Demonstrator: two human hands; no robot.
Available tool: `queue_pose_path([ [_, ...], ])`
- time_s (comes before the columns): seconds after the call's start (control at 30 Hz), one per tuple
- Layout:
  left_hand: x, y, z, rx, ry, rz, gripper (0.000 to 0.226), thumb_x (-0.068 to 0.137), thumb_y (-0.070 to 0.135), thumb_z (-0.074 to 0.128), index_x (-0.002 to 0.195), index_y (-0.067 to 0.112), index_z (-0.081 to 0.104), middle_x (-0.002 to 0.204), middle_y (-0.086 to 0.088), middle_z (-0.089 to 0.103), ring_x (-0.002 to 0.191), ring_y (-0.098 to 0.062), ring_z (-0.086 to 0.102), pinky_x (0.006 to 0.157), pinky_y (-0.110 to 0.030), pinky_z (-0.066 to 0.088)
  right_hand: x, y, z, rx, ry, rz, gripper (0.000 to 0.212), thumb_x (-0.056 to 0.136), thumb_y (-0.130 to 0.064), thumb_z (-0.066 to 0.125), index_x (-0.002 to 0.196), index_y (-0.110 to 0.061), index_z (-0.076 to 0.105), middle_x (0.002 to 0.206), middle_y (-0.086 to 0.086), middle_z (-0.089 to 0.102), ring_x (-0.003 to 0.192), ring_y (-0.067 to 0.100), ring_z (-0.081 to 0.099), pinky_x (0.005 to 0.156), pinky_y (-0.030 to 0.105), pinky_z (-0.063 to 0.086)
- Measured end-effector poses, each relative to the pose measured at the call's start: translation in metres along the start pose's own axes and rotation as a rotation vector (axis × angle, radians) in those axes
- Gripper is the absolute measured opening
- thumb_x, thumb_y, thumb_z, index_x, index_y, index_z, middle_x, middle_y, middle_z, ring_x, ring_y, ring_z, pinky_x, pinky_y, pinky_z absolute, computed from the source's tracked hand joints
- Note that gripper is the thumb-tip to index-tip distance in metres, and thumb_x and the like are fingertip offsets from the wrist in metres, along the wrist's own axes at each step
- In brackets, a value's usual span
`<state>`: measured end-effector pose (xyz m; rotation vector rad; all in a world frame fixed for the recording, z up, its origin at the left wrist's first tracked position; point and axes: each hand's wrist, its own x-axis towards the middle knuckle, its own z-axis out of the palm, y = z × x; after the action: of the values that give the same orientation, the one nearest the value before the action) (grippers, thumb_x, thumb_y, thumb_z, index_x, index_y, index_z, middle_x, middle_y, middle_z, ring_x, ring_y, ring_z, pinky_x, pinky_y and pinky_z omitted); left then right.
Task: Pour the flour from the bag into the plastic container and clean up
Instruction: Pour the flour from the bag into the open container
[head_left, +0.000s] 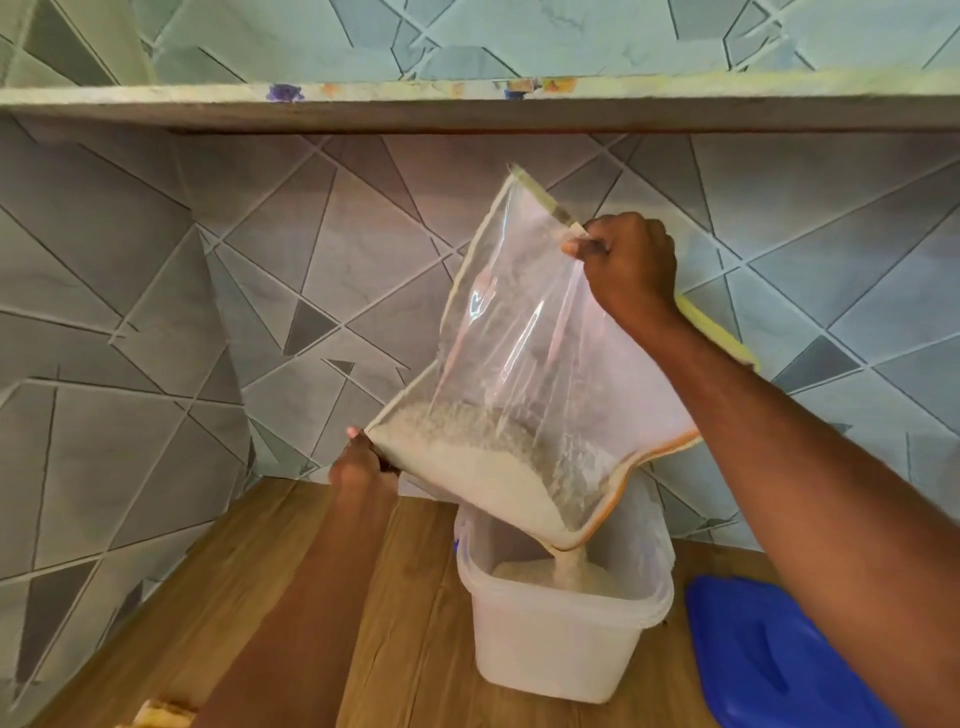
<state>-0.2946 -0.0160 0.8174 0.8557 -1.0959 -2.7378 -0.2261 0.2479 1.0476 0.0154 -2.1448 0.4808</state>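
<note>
A clear plastic bag (524, 343) hangs tilted above a white translucent plastic container (561, 644) on the wooden counter. Flour (467, 467) lies in the bag's lower part and runs in a thin stream out of its bottom corner into the container, where a small heap has gathered. My right hand (628, 260) pinches the bag's upper edge, high up. My left hand (363, 462) grips the bag's lower left corner. The bag's open mouth, with an orange rim, points down over the container.
The container's blue lid (769, 654) lies flat on the wooden counter (291, 597) to the right of the container. A tiled wall stands behind and to the left, and a shelf edge (467, 98) runs across above.
</note>
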Motion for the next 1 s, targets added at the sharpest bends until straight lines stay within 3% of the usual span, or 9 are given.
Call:
queue_pose_path([
  [0.17, 0.0, -0.007, 0.004, 0.005, 0.082, 0.005, 0.05, 0.096, 0.045, 0.063, 0.127, 0.006, 0.059, 0.129, -0.011, 0.066, 0.104, -0.022, 0.065, 0.089, -0.037, 0.055, 0.001, -0.004, -0.004, 0.005, -0.073, -0.088, 0.031, 0.091, -0.039, 0.068, 0.087, -0.009, 0.075, 0.087, 0.013, 0.073, 0.088, 0.037, 0.064, 0.071, 0.033, 0.043],
  [0.27, 0.004, -0.007, 0.006, -0.014, 0.024, -0.011, 0.046, 0.093, 0.042, 0.069, 0.12, 0.007, 0.061, 0.112, -0.009, 0.069, 0.101, -0.025, 0.067, 0.094, -0.048, 0.057, -0.001, 0.004, -0.003, -0.015, 0.028, 0.019, 0.026, 0.095, -0.035, 0.065, 0.099, -0.012, 0.076, 0.101, 0.012, 0.075, 0.1, 0.036, 0.062, 0.077, 0.035, 0.042],
  [0.43, 0.005, -0.01, 0.008, 0.021, 0.1, -0.015, 0.04, 0.092, 0.045, 0.069, 0.105, 0.008, 0.059, 0.088, -0.005, 0.063, 0.083, -0.021, 0.064, 0.082, -0.04, 0.058, -0.003, 0.005, -0.004, -0.065, -0.036, -0.058, 0.027, 0.095, -0.037, 0.065, 0.1, -0.013, 0.076, 0.102, 0.013, 0.074, 0.1, 0.036, 0.063, 0.077, 0.036, 0.045],
  [0.5, 0.005, -0.011, 0.009, 0.008, 0.088, -0.022, 0.041, 0.091, 0.044, 0.07, 0.107, 0.008, 0.061, 0.095, -0.006, 0.066, 0.09, -0.023, 0.066, 0.088, -0.043, 0.059, -0.005, 0.005, -0.004, -0.071, 0.017, -0.022, 0.025, 0.096, -0.034, 0.064, 0.104, -0.014, 0.076, 0.108, 0.012, 0.074, 0.106, 0.036, 0.062, 0.082, 0.037, 0.045],
  [0.6, 0.003, -0.012, 0.01, 0.071, 0.122, 0.002, 0.049, 0.093, 0.051, 0.064, 0.12, 0.011, 0.058, 0.1, -0.001, 0.064, 0.088, -0.018, 0.061, 0.088, -0.036, 0.055, -0.005, 0.0, -0.007, -0.061, -0.097, -0.126, 0.027, 0.092, -0.038, 0.067, 0.102, -0.014, 0.077, 0.105, 0.014, 0.075, 0.104, 0.039, 0.063, 0.082, 0.038, 0.048],
  [0.73, -0.004, -0.011, 0.011, 0.061, 0.088, -0.025, 0.047, 0.089, 0.05, 0.07, 0.116, 0.013, 0.057, 0.098, 0.0, 0.065, 0.09, -0.02, 0.064, 0.087, -0.039, 0.058, -0.003, 0.007, -0.008, -0.067, -0.001, 0.0, 0.026, 0.095, -0.036, 0.063, 0.103, -0.015, 0.076, 0.108, 0.012, 0.074, 0.108, 0.037, 0.061, 0.086, 0.037, 0.045],
  [0.8, -0.004, -0.01, 0.012, 0.135, 0.114, -0.008, 0.055, 0.09, 0.055, 0.066, 0.125, 0.013, 0.055, 0.107, 0.001, 0.062, 0.095, -0.02, 0.06, 0.095, -0.039, 0.055, -0.006, 0.004, -0.008, -0.077, -0.097, -0.076, 0.027, 0.094, -0.037, 0.064, 0.101, -0.014, 0.076, 0.106, 0.013, 0.074, 0.105, 0.038, 0.062, 0.084, 0.038, 0.047],
  [0.9, -0.004, -0.012, 0.01, 0.142, 0.069, -0.031, 0.054, 0.096, 0.054, 0.056, 0.129, 0.012, 0.055, 0.114, -0.003, 0.066, 0.09, -0.019, 0.062, 0.087, -0.036, 0.053, -0.005, 0.007, -0.008, -0.069, -0.03, -0.016, 0.026, 0.094, -0.037, 0.065, 0.105, -0.016, 0.076, 0.109, 0.012, 0.073, 0.108, 0.036, 0.061, 0.087, 0.038, 0.046],
  [1.0, -0.001, -0.01, 0.01, 0.192, 0.02, -0.034, 0.057, 0.098, 0.056, 0.05, 0.135, 0.012, 0.053, 0.134, -0.009, 0.061, 0.117, -0.027, 0.061, 0.098, -0.039, 0.051, -0.009, 0.006, -0.004, -0.074, -0.011, -0.041, 0.023, 0.096, -0.031, 0.064, 0.103, -0.013, 0.077, 0.103, 0.013, 0.075, 0.099, 0.036, 0.065, 0.081, 0.038, 0.048],
])
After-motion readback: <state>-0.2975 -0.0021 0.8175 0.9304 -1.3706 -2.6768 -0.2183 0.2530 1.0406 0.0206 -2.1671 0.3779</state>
